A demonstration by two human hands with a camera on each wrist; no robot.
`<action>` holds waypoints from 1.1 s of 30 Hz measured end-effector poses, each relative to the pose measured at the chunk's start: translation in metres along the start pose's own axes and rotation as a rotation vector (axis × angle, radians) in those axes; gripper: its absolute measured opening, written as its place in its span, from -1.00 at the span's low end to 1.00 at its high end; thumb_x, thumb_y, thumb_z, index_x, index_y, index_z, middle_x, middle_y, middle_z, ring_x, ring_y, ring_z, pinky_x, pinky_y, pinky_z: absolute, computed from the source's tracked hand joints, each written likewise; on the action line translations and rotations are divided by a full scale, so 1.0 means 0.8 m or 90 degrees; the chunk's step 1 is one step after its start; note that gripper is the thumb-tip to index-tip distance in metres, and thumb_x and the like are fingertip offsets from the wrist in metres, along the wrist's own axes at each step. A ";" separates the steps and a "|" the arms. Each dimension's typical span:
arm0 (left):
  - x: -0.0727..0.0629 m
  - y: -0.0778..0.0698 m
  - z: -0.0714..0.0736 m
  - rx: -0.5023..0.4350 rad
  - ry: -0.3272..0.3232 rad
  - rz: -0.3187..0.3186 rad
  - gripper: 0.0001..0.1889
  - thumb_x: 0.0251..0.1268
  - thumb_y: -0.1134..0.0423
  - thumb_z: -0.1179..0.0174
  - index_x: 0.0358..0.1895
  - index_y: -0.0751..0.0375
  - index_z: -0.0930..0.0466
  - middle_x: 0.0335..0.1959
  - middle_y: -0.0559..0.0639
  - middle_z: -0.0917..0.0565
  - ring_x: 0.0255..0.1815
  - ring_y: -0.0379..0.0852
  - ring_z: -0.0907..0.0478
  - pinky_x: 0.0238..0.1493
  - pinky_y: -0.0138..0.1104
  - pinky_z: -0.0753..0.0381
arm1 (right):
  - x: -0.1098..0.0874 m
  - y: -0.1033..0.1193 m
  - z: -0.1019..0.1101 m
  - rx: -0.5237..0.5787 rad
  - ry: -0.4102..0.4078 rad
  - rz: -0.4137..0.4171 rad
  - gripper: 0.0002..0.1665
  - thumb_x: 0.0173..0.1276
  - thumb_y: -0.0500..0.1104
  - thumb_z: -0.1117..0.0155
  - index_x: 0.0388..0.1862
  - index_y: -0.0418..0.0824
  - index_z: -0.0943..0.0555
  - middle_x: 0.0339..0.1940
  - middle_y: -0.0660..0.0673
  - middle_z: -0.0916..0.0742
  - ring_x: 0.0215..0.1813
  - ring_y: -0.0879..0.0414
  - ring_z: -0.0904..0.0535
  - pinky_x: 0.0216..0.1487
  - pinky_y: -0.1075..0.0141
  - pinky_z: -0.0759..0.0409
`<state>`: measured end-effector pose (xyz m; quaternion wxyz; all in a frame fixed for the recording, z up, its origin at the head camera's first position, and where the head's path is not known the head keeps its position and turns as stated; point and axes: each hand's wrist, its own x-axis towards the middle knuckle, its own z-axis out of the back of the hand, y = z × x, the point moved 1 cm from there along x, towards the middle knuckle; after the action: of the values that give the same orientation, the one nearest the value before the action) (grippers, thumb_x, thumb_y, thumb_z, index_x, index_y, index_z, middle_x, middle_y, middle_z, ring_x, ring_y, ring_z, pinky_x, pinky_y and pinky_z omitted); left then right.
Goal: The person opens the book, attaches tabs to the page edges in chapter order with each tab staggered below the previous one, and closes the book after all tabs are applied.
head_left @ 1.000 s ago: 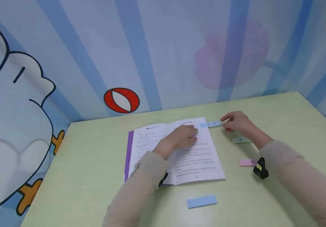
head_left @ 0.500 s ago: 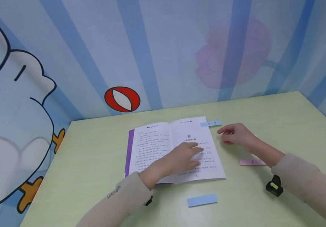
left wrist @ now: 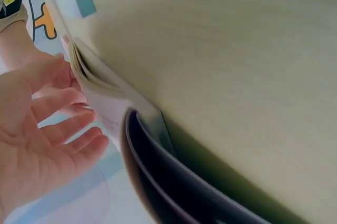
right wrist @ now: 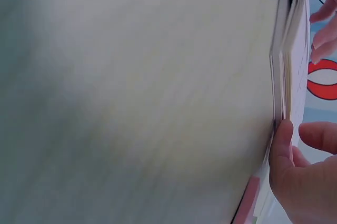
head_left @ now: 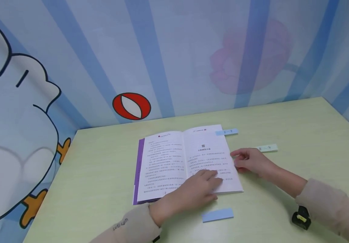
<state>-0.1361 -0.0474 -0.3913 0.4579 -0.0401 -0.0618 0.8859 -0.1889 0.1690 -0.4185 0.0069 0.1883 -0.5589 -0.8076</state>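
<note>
On the pale green table (head_left: 107, 162), the spread book (head_left: 162, 168) lies beneath the left hand (head_left: 194, 190), loose-fingered, holding nothing; the right hand (head_left: 254, 163), slackly bent, thumbs its page edges. A green strip (head_left: 268, 148) lies just beyond the right hand.

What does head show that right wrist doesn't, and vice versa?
Head only: the blue tab jutting from the right page's upper corner, the loose blue strip on the near side of the book, and the purple cover edge.

Right wrist only: the pink strip and a side-on close-up of the page edges.

Both: the book, left hand, right hand, table and red-and-white oval on the wall.
</note>
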 end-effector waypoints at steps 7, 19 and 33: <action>0.005 -0.009 -0.005 0.067 -0.039 -0.003 -0.59 0.22 0.13 -0.21 0.11 0.17 -0.49 0.15 0.15 -0.48 0.17 0.02 -0.42 0.22 -0.27 -0.36 | 0.000 -0.003 -0.007 -0.021 -0.006 -0.003 -0.45 0.27 -0.38 -0.15 0.23 -0.54 -0.32 -0.29 -0.19 -0.56 -0.35 0.15 -0.50 -0.32 0.39 -0.60; 0.007 -0.009 -0.011 0.085 -0.058 0.016 -0.56 0.18 0.21 -0.25 0.15 0.16 -0.48 0.16 0.15 -0.47 0.15 0.02 -0.43 0.13 -0.28 -0.45 | -0.006 0.003 -0.009 -0.018 -0.003 -0.013 -0.40 0.27 -0.38 -0.16 0.28 -0.51 -0.29 -0.22 -0.22 -0.55 -0.31 0.11 -0.49 -0.30 0.36 -0.60; 0.012 0.004 -0.009 -0.087 -0.048 0.068 -0.55 0.30 0.22 -0.12 0.25 0.20 -0.40 0.28 0.22 -0.35 0.29 0.06 -0.29 0.31 -0.25 -0.23 | -0.005 0.012 -0.003 0.133 0.005 -0.067 -0.36 0.30 -0.29 -0.15 0.32 -0.41 -0.22 -0.17 -0.16 -0.58 -0.30 0.15 -0.52 -0.27 0.38 -0.57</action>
<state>-0.1433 -0.0409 -0.3993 0.4035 -0.0412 -0.1370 0.9037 -0.1860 0.1642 -0.4095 -0.0531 0.2201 -0.6295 -0.7433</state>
